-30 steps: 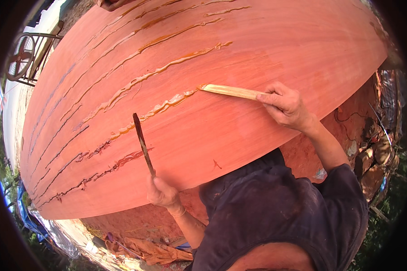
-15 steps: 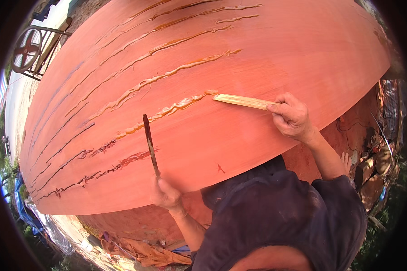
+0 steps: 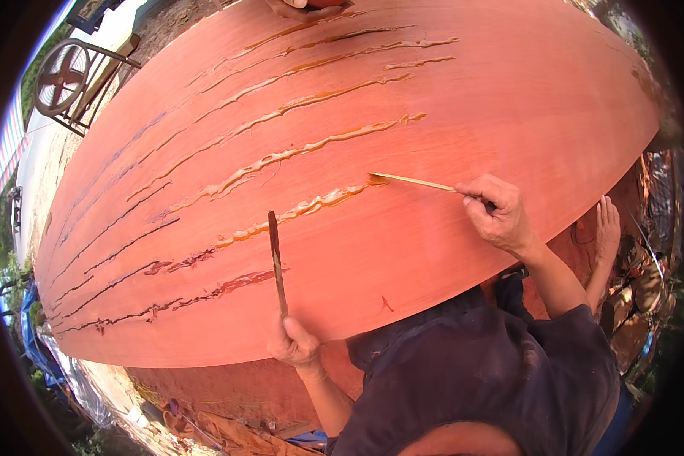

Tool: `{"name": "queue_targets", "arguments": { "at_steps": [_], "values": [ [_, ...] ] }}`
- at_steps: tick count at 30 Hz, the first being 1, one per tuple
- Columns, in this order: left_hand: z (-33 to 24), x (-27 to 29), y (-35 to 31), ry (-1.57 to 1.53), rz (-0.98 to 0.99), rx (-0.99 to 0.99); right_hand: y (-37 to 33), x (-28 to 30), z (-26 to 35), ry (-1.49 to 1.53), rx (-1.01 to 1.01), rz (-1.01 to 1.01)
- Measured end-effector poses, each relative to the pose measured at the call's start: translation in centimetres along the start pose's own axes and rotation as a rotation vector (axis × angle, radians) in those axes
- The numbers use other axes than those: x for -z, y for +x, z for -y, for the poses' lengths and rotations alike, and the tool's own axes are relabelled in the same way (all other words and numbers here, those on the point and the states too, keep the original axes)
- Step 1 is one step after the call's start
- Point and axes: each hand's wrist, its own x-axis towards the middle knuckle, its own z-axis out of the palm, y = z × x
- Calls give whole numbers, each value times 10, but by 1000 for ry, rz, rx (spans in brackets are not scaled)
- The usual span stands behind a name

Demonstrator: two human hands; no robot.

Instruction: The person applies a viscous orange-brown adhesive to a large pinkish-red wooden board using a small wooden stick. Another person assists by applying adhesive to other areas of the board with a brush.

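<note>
A large reddish-orange wooden surface [image 3: 433, 251], curved and tapering at both ends, fills most of the view. Long cracks run across it, several filled with glossy amber and cream paste [image 3: 311, 205]. My right hand [image 3: 500, 214] pinches a flat, pale wooden stick [image 3: 418, 182], seen nearly edge-on. Its far tip touches the right end of the nearest amber paste line. Closer to the near edge, my left hand [image 3: 295, 343] is closed around the lower end of a dark, stained stick [image 3: 276, 254], which points away from me over the surface.
Another person's hand [image 3: 304, 11] is at the far edge, partly cut off. A bare hand or foot [image 3: 606, 232] shows beyond my right forearm. A wheel-like round frame [image 3: 62, 76] stands at the far left. Brown cloth [image 3: 235, 433] and blue sheeting [image 3: 42, 357] lie below.
The view has shifted, so the surface sits lower. My right hand has turned the pale stick from its broad face to edge-on. Another person's hand has appeared at the far edge.
</note>
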Motion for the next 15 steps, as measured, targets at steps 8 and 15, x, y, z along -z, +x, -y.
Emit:
{"name": "queue_targets", "arguments": {
  "at_steps": [8,15],
  "values": [
    [4,3,-1,6,-15,23,12,-11,13,-138,266,63],
    [7,8,-2,-5,37,74,12,-11,14,8,91,-2]
  ]
}}
